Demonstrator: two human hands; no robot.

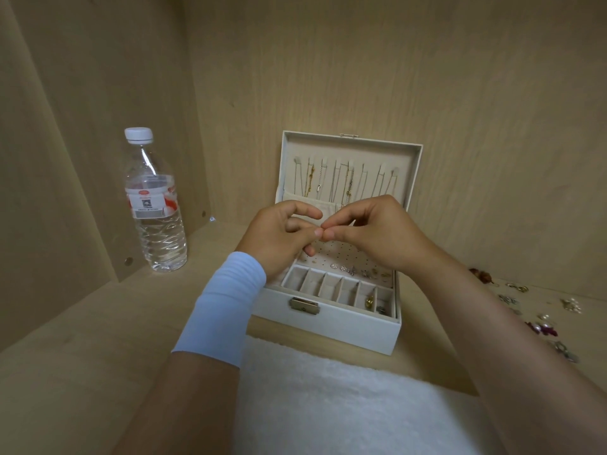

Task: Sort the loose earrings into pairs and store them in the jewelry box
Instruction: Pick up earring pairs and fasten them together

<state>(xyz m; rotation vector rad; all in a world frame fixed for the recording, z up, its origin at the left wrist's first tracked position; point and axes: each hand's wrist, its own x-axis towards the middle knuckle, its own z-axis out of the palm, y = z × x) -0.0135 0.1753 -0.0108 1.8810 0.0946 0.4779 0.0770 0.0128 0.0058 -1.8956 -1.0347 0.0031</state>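
An open white jewelry box point(331, 326) stands in the middle of the wooden shelf, its lid upright with necklaces hanging inside. Above its perforated earring panel point(341, 254), my left hand point(279, 238) and my right hand point(377, 234) meet fingertip to fingertip. Both pinch something tiny between thumb and fingers; the item itself is too small to see. Several earrings point(358, 270) sit in a row along the panel's front edge. A gold piece point(369, 302) lies in a front compartment. Loose earrings point(538, 320) are scattered on the shelf to the right.
A clear water bottle point(156, 205) with a white cap stands at the left by the side wall. A white fluffy cloth point(328, 402) lies in front of the box. Wooden walls close in at the back and left.
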